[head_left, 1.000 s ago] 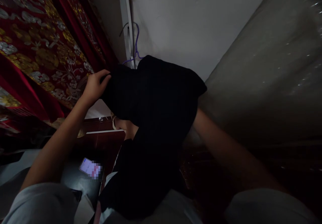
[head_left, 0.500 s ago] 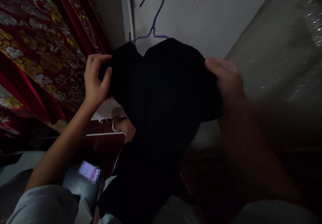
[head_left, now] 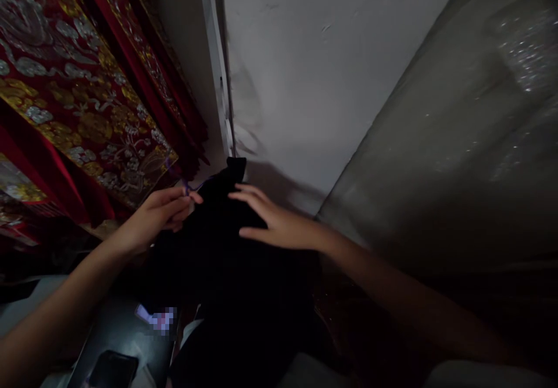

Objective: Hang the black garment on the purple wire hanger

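Observation:
My left hand [head_left: 168,209] is closed around the neck of a purple wire hanger [head_left: 185,188], whose hook points up and left, faint against the red cloth. From the hanger droops a black short-sleeved top [head_left: 222,248], its folds lost in the dark. Over the top's upper part lies my right hand [head_left: 272,219], fingers spread and thumb apart. Whether its fingertips touch the fabric I cannot tell.
Red drapery [head_left: 91,85] with gold and silver embroidery hangs at left. A white wall [head_left: 305,74] stands ahead, with a plastic-covered surface [head_left: 444,143] at right. Below left, a lit phone [head_left: 159,320] and a dark object [head_left: 114,369] lie on a dark seat-like surface [head_left: 120,324].
The hanger and top have dropped and tipped left. My left hand has moved from the sleeve to the hanger's neck. My right hand has left the other shoulder and moved inward, opening.

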